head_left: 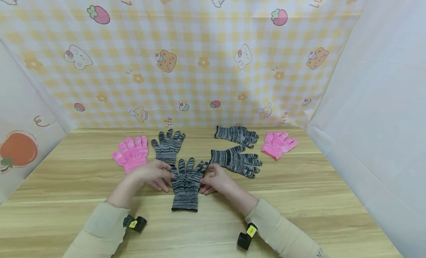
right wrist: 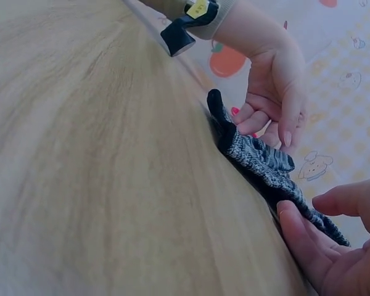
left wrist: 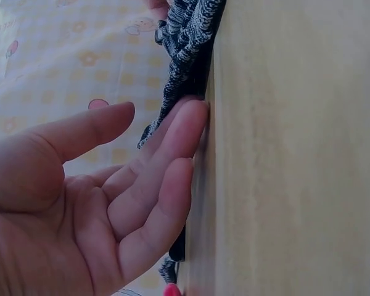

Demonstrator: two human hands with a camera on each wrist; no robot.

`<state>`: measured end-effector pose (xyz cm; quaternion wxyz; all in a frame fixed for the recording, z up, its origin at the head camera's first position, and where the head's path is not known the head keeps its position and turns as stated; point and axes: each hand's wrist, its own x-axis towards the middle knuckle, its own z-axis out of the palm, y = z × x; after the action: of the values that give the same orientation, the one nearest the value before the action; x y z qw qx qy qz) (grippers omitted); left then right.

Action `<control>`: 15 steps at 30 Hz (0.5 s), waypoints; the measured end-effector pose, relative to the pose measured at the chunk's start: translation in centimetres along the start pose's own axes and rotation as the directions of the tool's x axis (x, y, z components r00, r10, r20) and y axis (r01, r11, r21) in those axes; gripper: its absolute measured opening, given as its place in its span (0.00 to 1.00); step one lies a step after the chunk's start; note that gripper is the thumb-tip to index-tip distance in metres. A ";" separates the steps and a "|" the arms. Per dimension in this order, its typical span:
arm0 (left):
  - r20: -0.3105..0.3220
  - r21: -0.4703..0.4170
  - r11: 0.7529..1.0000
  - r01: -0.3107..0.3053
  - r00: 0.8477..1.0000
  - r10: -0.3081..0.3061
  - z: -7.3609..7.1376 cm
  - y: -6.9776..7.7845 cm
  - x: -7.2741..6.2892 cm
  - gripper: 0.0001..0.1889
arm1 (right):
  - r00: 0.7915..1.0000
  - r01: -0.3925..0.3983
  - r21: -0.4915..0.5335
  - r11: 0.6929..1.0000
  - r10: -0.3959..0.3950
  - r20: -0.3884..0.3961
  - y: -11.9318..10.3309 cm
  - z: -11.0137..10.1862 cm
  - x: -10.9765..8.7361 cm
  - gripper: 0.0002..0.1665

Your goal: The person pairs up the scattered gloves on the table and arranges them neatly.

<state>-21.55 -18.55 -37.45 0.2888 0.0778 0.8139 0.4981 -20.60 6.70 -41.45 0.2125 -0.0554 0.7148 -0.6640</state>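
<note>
A grey-black knit glove [head_left: 186,193] lies flat at the middle of the wooden table, its fingers pointing to the back and its cuff to the front. At its left edge is my left hand [head_left: 155,175], fingers relaxed and fingertips against the fabric. In the left wrist view the thumb of the left hand [left wrist: 105,191] stands clear of the glove. My right hand [head_left: 215,179] is at the opposite edge. The right wrist view has the fingers of the right hand [right wrist: 333,240] low beside the glove [right wrist: 265,169], with the thumb above and apart from them.
Behind the left hand lie a pink glove [head_left: 134,154] and a grey-black glove [head_left: 166,149]. Two more grey-black gloves, one farther back [head_left: 234,134] and one nearer [head_left: 237,160], lie on the right beside a second pink glove [head_left: 277,144]. A patterned cloth [head_left: 199,84] hangs behind the table.
</note>
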 end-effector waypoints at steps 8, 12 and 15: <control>-0.060 0.091 0.995 -0.039 0.997 0.045 0.1 0.8 -0.7 0.25 | 0.995 0.081 -0.170 0.982 -0.090 -0.046 -0.6 -0.5 -0.1 0.40; -0.100 0.134 0.989 -0.058 0.992 0.072 0.3 1.3 -1.1 0.23 | 0.980 0.148 -0.335 0.931 -0.183 -0.076 -1.3 -1.0 -0.4 0.36; -0.140 0.184 0.981 -0.067 0.986 0.093 0.5 1.7 -1.4 0.23 | 0.971 0.182 -0.420 0.889 -0.231 -0.067 -1.6 -1.3 -0.5 0.31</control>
<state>-20.39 -17.87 -35.62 0.1991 0.0990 0.8707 0.4386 -20.94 7.92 -39.73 0.0829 -0.1363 0.8392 -0.5200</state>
